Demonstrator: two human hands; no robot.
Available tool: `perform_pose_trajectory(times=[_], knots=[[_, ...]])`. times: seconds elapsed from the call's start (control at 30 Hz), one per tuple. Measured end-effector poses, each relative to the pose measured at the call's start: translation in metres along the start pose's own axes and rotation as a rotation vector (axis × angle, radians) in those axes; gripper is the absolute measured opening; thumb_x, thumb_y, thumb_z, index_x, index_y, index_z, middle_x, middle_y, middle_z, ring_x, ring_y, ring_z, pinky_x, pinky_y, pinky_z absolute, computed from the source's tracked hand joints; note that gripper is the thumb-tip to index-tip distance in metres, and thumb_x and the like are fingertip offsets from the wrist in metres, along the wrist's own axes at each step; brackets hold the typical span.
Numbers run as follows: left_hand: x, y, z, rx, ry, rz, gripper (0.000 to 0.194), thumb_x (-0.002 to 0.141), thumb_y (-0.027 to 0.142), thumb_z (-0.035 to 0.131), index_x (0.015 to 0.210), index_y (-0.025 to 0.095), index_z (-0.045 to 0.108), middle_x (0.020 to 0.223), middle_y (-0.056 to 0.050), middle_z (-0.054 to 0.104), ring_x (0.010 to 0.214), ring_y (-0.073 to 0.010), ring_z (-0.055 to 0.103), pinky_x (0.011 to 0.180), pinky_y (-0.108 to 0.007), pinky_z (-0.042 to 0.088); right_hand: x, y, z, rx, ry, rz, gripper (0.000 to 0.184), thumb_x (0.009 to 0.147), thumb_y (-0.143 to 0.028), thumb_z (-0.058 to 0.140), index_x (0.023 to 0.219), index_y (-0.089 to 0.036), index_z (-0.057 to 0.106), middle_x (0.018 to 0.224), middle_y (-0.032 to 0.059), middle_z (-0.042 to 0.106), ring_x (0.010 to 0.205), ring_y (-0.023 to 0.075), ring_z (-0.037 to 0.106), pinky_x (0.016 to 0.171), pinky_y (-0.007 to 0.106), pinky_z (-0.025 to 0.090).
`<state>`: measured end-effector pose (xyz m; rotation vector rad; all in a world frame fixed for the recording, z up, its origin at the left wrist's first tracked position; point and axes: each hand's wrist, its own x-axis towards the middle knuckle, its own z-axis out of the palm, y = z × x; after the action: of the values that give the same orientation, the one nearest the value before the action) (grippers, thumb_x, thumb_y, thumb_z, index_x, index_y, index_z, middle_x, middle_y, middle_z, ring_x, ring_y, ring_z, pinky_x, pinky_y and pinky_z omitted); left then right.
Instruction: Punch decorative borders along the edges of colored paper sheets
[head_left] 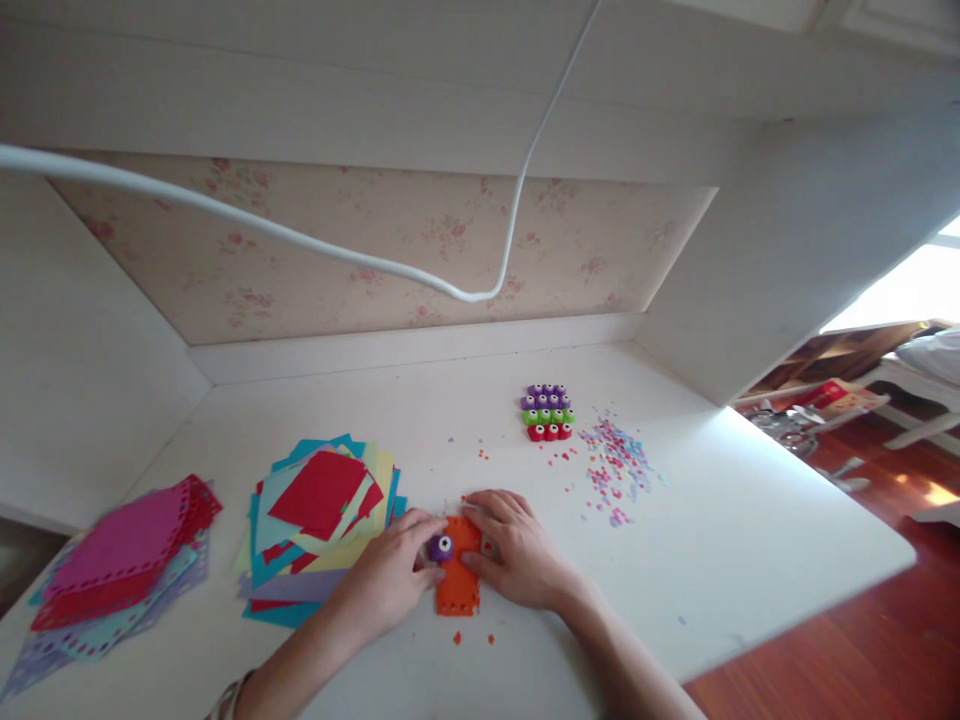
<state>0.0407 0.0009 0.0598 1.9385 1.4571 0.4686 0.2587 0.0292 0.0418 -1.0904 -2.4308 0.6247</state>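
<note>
An orange paper sheet [457, 590] with punched edges lies on the white desk [750, 520] in front of me. My left hand [390, 578] grips a small purple paper punch [441, 547] at the sheet's upper left edge. My right hand [517, 550] lies flat on the sheet's right side and holds it down. A few orange bits lie just below the sheet.
A stack of plain coloured papers [319, 525] lies left of my hands; a pile of punched sheets [120, 560] lies at far left. A cluster of purple, green and red punches [547, 411] stands further back, with scattered confetti [615, 465] beside it. A white cable [480, 295] hangs overhead.
</note>
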Motion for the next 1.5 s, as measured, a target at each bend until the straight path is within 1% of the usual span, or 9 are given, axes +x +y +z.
perform_pose_trajectory(times=[0.2, 0.3, 0.43, 0.77, 0.97, 1.1, 1.2, 1.33, 1.5], knots=[[-0.008, -0.010, 0.014, 0.108, 0.104, 0.143, 0.033, 0.086, 0.009, 0.056, 0.112, 0.028, 0.062, 0.110, -0.001, 0.064, 0.102, -0.0189, 0.063, 0.089, -0.030, 0.051, 0.000, 0.001, 0.002, 0.141, 0.087, 0.039, 0.022, 0.082, -0.029, 0.067, 0.103, -0.023, 0.064, 0.127, 0.0070, 0.060, 0.119, 0.0241, 0.051, 0.105, 0.043, 0.034], [-0.011, -0.015, 0.023, 0.152, 0.206, 0.216, 0.032, 0.091, 0.013, 0.053, 0.119, 0.027, 0.058, 0.120, -0.004, 0.062, 0.109, -0.0198, 0.061, 0.092, -0.031, 0.051, 0.000, 0.002, 0.007, 0.368, 0.143, 0.116, 0.012, 0.086, -0.026, 0.061, 0.097, -0.021, 0.060, 0.116, 0.0062, 0.064, 0.102, 0.0195, 0.060, 0.092, 0.036, 0.045], [-0.012, -0.019, 0.034, 0.169, 0.311, 0.285, 0.029, 0.096, 0.021, 0.049, 0.125, 0.025, 0.053, 0.122, -0.005, 0.061, 0.112, -0.0193, 0.060, 0.096, -0.032, 0.051, 0.002, 0.003, 0.017, 0.610, 0.142, 0.239, 0.024, 0.087, -0.027, 0.060, 0.110, -0.023, 0.055, 0.087, 0.0003, 0.066, 0.071, 0.0136, 0.058, 0.064, 0.026, 0.048], [-0.011, -0.032, 0.039, 0.168, 0.398, 0.311, 0.030, 0.098, 0.021, 0.044, 0.127, 0.024, 0.053, 0.121, -0.007, 0.062, 0.110, -0.0192, 0.062, 0.092, -0.030, 0.054, 0.007, 0.002, 0.030, 0.684, 0.244, 0.352, 0.030, 0.080, -0.028, 0.066, 0.109, -0.020, 0.062, 0.069, -0.0017, 0.059, 0.060, 0.0115, 0.051, 0.052, 0.022, 0.043], [-0.011, -0.035, 0.032, 0.038, 0.487, 0.206, 0.027, 0.095, 0.033, 0.051, 0.120, 0.025, 0.057, 0.114, -0.007, 0.067, 0.103, -0.0208, 0.066, 0.091, -0.032, 0.054, 0.008, 0.006, 0.027, 0.713, 0.246, 0.375, 0.033, 0.080, -0.031, 0.066, 0.111, -0.020, 0.061, 0.075, 0.0001, 0.063, 0.063, 0.0135, 0.056, 0.054, 0.024, 0.046], [-0.012, -0.031, 0.025, -0.141, 0.420, 0.003, 0.035, 0.092, 0.042, 0.054, 0.121, 0.023, 0.057, 0.086, -0.003, 0.072, 0.072, -0.0174, 0.070, 0.070, -0.026, 0.058, 0.010, 0.009, 0.029, 0.694, 0.256, 0.381, 0.030, 0.085, -0.036, 0.061, 0.111, -0.020, 0.061, 0.076, 0.0011, 0.065, 0.064, 0.0149, 0.058, 0.056, 0.026, 0.050], [-0.013, -0.029, 0.024, -0.276, 0.364, -0.081, 0.041, 0.091, 0.046, 0.054, 0.122, 0.020, 0.058, 0.072, -0.001, 0.069, 0.063, -0.0163, 0.068, 0.062, -0.024, 0.056, 0.010, 0.007, 0.028, 0.549, 0.267, 0.347, 0.029, 0.089, -0.034, 0.055, 0.114, -0.021, 0.061, 0.091, 0.0050, 0.069, 0.077, 0.0180, 0.063, 0.068, 0.032, 0.054], [-0.015, -0.024, 0.023, -0.386, 0.336, -0.078, 0.045, 0.091, 0.048, 0.053, 0.123, 0.017, 0.058, 0.074, -0.002, 0.068, 0.061, -0.0151, 0.065, 0.059, -0.024, 0.055, 0.010, 0.003, 0.025, 0.330, 0.350, 0.193, 0.034, 0.088, -0.026, 0.056, 0.122, -0.024, 0.060, 0.127, 0.0092, 0.060, 0.115, 0.0240, 0.056, 0.099, 0.043, 0.046], [-0.016, -0.020, 0.021, -0.314, 0.352, 0.069, 0.036, 0.092, 0.041, 0.054, 0.123, 0.023, 0.060, 0.103, -0.006, 0.068, 0.073, -0.0147, 0.066, 0.072, -0.026, 0.057, 0.008, -0.008, 0.020, 0.369, 0.360, 0.129, 0.033, 0.093, -0.030, 0.052, 0.125, -0.025, 0.058, 0.122, 0.0094, 0.062, 0.114, 0.0224, 0.057, 0.098, 0.041, 0.047]])
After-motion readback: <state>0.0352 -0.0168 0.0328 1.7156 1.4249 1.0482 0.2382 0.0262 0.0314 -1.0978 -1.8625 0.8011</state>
